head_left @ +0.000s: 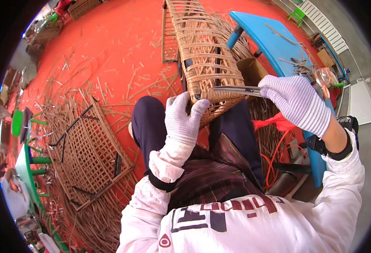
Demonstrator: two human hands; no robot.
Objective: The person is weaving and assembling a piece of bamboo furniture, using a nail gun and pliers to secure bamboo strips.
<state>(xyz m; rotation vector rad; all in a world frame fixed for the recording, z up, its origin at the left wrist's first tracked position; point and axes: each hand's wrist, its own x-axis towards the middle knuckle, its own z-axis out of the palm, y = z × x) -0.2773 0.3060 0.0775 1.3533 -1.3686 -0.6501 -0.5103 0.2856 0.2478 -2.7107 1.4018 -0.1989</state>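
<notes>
A woven rattan piece [232, 79] with dark frame bars reaches from my lap toward the far side. My left hand [181, 117], in a white striped knit glove, grips its near left corner, thumb on the near edge and fingers around the side. In my right hand [293, 101], gloved the same way, is a pair of long silver scissors [242, 89]. Their blades point left and lie just over the near edge of the weave, close to my left thumb. The fingers of the right hand wrap around the handles, which are hidden.
On the left, a flat lattice rattan panel [95, 154] lies over a heap of loose strips [105, 219]. A blue table [274, 40] with cut strips on it stands at the right. Scraps litter the red floor [105, 50]. Red cord [274, 162] hangs beside my right knee.
</notes>
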